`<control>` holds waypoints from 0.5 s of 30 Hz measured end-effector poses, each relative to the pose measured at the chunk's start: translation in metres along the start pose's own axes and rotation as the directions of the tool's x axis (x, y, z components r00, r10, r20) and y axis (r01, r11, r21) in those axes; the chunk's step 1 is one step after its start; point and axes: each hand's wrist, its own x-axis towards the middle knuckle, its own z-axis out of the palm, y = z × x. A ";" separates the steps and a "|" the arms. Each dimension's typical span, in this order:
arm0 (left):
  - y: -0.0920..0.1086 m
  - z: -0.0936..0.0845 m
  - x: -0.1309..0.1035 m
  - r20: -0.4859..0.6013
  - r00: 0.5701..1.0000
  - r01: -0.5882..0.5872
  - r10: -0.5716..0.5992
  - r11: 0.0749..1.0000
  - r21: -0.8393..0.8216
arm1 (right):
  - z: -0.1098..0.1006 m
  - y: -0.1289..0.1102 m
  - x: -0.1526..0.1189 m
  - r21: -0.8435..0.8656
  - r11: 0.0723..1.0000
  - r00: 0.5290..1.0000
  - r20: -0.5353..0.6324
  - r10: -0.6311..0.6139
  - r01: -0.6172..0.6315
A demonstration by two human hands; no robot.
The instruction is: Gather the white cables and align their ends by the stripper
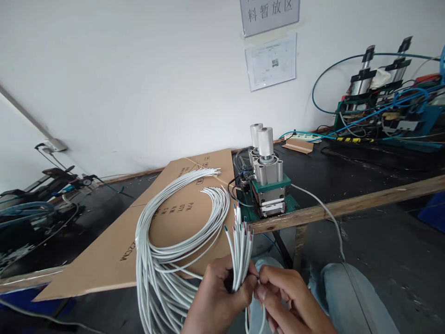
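My left hand [222, 292] is wrapped round a bundle of white cables [239, 260] that stands upright, its cut ends fanned out at the top with small coloured wire tips. Close against it, my right hand [285, 297] pinches a single white cable [261, 311] near its end, just beside my left thumb. That cable hangs down below the fingers; its very tip is mostly hidden between them. A large loop of white cables [142, 236] lies to the left on a flattened cardboard sheet [104, 241] and drapes over the front edge of the table.
Behind the bundle a pneumatic machine [267, 171] with two knurled knobs stands at the table's edge [347, 208]. More machines with blue hoses [371, 93] are at the back right, and other equipment [28, 208] is at the left. A thin grey cable [323, 204] crosses the front edge.
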 end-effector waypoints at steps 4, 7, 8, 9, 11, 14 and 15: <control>0.007 0.004 0.000 -0.022 1.000 -0.019 0.019 1.000 0.006 | -0.001 0.002 0.002 -0.006 0.999 0.998 0.027 -0.051 0.051; 0.008 0.006 0.001 -0.028 1.000 0.005 -0.003 0.997 0.078 | -0.002 0.001 0.004 -0.081 0.980 0.983 -0.005 -0.185 0.184; 0.008 0.006 0.002 -0.024 1.000 0.012 -0.010 0.993 0.115 | -0.002 0.001 0.005 -0.115 0.968 0.974 -0.009 -0.227 0.225; 0.008 0.006 0.002 -0.017 1.000 0.015 -0.012 0.988 0.152 | -0.003 0.000 0.005 -0.154 0.953 0.964 -0.005 -0.265 0.261; 0.008 0.007 0.003 -0.006 1.000 0.012 -0.011 0.978 0.208 | -0.004 0.000 0.006 -0.256 0.918 0.950 0.009 -0.312 0.304; 0.008 0.009 0.004 -0.015 1.000 0.026 -0.023 0.965 0.259 | -0.007 0.000 0.006 -0.429 0.824 0.919 0.041 -0.392 0.370; 0.009 0.010 0.004 -0.019 0.999 0.041 -0.037 0.962 0.270 | -0.008 0.001 0.006 -0.478 0.792 0.910 0.040 -0.412 0.380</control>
